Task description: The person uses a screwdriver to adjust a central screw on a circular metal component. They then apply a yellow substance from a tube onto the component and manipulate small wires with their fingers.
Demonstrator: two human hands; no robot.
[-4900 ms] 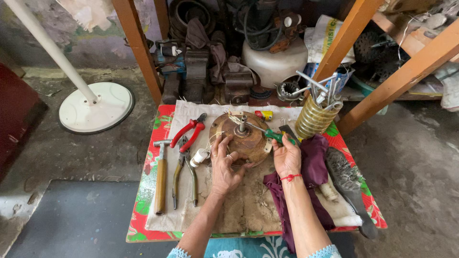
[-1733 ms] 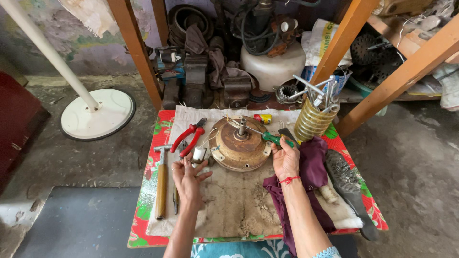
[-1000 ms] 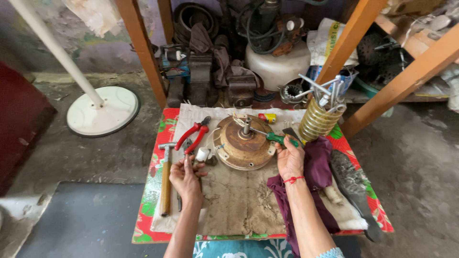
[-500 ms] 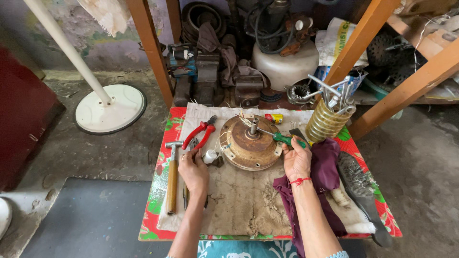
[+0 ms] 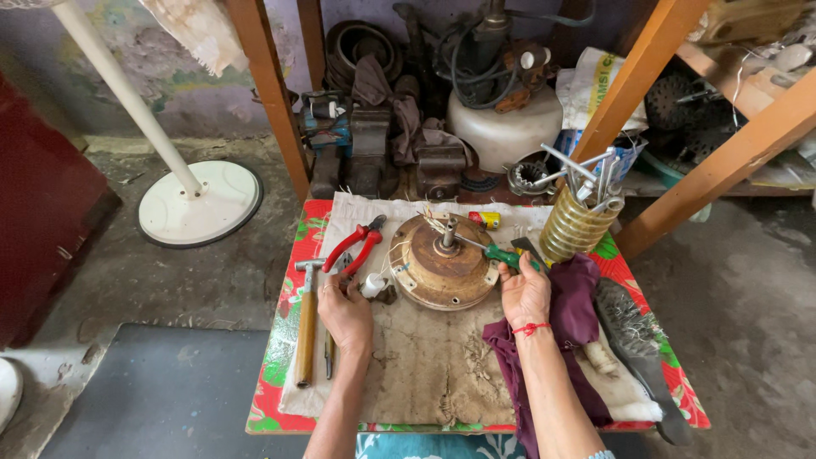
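Rust-brown metal marked the round motor housing [image 5: 445, 270], which sat at the far middle of the cloth-covered surface [image 5: 408, 374]. The right hand [image 5: 524, 293] rested at its right edge, fingers closed around the green-handled screwdriver [image 5: 500, 254], whose blade reached toward the centre shaft. The left hand [image 5: 346, 311] lay left of the housing, fingers loosely curled over a small white part [image 5: 371, 285]; whether they gripped it could not be told. Red-handled pliers [image 5: 354, 244] and a wooden-handled hammer [image 5: 306, 325] lay just left of that hand. The work appeared to be at the stage of opening the housing, and the next move would call for steadying the housing while the blade found its screw.
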